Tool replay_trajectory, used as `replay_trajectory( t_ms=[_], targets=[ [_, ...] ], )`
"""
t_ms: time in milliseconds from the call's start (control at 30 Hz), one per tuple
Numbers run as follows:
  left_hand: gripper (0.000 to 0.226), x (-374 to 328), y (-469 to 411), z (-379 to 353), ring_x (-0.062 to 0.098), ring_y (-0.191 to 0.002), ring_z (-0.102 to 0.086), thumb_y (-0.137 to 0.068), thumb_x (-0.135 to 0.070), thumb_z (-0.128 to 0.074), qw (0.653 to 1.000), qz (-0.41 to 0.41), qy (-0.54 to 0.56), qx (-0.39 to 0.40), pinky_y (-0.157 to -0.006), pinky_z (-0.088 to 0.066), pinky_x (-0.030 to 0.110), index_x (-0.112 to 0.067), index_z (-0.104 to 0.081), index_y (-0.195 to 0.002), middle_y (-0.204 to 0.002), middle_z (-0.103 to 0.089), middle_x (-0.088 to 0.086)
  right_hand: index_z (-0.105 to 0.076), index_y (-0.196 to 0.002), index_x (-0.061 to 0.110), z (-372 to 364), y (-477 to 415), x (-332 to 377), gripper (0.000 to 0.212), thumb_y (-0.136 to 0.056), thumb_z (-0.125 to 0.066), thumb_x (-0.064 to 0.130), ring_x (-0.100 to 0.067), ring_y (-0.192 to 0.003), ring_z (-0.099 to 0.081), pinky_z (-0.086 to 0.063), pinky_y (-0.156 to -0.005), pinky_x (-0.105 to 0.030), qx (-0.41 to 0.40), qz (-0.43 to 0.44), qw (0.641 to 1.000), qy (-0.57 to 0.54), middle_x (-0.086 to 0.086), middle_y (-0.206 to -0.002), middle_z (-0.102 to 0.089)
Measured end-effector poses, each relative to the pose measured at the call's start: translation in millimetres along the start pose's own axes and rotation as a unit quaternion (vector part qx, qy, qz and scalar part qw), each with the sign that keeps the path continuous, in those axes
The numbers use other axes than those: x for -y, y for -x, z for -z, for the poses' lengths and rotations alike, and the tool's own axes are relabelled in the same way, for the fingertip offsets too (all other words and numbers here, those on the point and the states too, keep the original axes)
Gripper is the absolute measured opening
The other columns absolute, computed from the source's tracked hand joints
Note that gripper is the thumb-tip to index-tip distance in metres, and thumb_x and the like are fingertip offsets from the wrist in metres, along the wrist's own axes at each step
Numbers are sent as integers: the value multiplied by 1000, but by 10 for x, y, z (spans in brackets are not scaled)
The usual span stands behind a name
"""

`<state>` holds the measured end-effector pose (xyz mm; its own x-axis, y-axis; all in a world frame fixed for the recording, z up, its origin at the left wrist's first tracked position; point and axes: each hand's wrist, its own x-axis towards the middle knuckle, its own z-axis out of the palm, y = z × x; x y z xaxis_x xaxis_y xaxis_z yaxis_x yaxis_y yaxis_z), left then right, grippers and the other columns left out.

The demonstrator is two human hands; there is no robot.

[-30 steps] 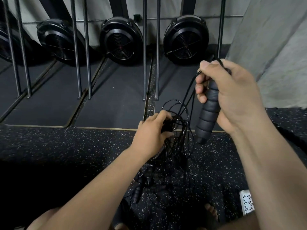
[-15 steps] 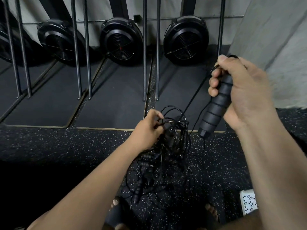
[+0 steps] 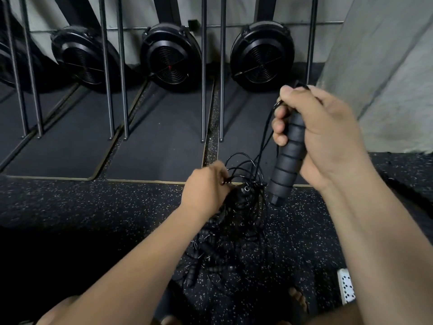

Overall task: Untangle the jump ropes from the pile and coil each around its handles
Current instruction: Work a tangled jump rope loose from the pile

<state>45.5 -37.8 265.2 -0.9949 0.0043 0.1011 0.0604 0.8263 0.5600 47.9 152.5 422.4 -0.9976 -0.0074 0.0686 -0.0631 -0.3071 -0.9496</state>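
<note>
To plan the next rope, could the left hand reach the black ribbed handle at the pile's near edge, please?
Probably yes: the black ribbed handle lies exposed on the floor, but the left hand must first release the thin black cords.

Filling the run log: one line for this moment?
stage: untangling | right hand: grips ribbed handle | left hand: pinches tangled pile | coiling: not begun

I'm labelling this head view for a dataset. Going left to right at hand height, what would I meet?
left hand → tangled jump ropes → black foam handle → right hand
</note>
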Motion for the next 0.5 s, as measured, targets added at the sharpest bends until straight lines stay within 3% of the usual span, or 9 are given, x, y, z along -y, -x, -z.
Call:
replay_trajectory(
  t_ms=[100,200,300,400,500],
  targets=[
    [28,-161,127,-23,13,-63,-62,-85,-14,-74,996,-10,83,-25,-57,-52,31,-26,-50,-96,-69,-63,-8,-58,-85,13,-3,-6,24,20,-105,-64,13,-15,-60,-54,-42,-49,-26,-5,6,1000,-4,-3,-74,-60],
    [32,-227,192,-41,6,-81,-64,-86,-18,-73,994,-39,99,36,-73,-54,25,-29,-59,-113,-93,-66,-13,-58,-83,14,10,0,46,23,-105,-64,12,-15,-61,-54,-41,-49,-26,-10,12,1000,-11,-3,-73,-60],
    [53,-124,154,-123,13,-107,-63,-89,-29,-74,993,-58,48,89,-95,-55,33,-33,-56,-138,-123,-57,-12,-58,-85,13,30,13,74,21,-105,-63,12,-15,-61,-54,-41,-50,-26,-10,15,1000,-13,-3,-74,-60],
    [47,-36,128,-212,21,-115,-60,-99,-43,-66,994,-64,-3,87,-100,-54,42,-23,-59,-141,-127,-55,-6,-58,-87,12,31,23,99,19,-106,-63,13,-14,-61,-54,-41,-50,-26,-4,16,1000,-12,-3,-75,-60],
    [53,-5,111,-287,24,-116,-55,-101,-59,-58,992,-67,-72,72,-97,-53,41,-21,-62,-138,-124,-54,-2,-58,-88,12,23,37,119,19,-106,-63,12,-14,-61,-53,-41,-50,-26,-2,15,1000,-12,-3,-74,-60]
  ],
)
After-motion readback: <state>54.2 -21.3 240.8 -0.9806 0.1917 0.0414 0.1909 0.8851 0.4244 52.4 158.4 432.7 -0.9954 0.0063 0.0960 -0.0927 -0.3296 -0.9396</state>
